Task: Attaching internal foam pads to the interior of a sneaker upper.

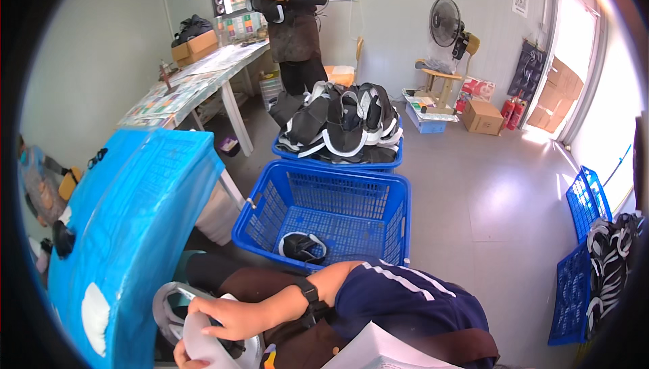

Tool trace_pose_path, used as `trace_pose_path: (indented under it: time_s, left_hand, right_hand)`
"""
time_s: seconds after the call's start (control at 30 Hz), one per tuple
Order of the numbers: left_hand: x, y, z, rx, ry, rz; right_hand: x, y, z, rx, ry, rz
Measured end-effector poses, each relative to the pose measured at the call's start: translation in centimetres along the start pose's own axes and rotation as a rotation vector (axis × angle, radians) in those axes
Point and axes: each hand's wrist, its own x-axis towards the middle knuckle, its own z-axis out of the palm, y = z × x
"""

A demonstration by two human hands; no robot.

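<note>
At the lower left, my right hand [233, 316], with a black band on its wrist, is closed on a smooth white curved piece [201, 342]. I cannot tell whether it is plastic, foam or card. My left hand [188, 359] shows only a few fingers at the lower edge, pinching the same piece. Around and under my hands are black shoe parts with white and grey edges [164, 309], partly hidden by the hands. Close beyond my forearm stands a blue plastic basket [321, 224] with one black-and-white shoe upper [302, 247] lying in it.
A second blue basket [338, 161] holds heaped black-and-white uppers. A blue-covered table [155, 186] rises at the left. Behind it a person [295, 28] stands at a long worktable [230, 65] holding a dark upper. More baskets [571, 294] stand at right; a fan [446, 23] is farther back.
</note>
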Motion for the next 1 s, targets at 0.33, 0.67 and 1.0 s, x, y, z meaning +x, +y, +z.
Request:
trace_pose_path:
  time_s: [0.33,0.67,1.0]
  left_hand:
    - [1.9,-0.9,1.5,0.208,0.279,0.532]
    - [1.8,3.1,4.0,0.250,0.570,0.781]
    - [3.0,5.6,4.0,0.375,0.656,0.465]
  right_hand:
    - [0.3,-0.9,0.6,0.038,-0.150,-0.445]
    - [-0.3,-0.2,1.2,0.103,-0.190,-0.144]
    - [0.4,1.3,3.1,0.388,0.065,-0.123]
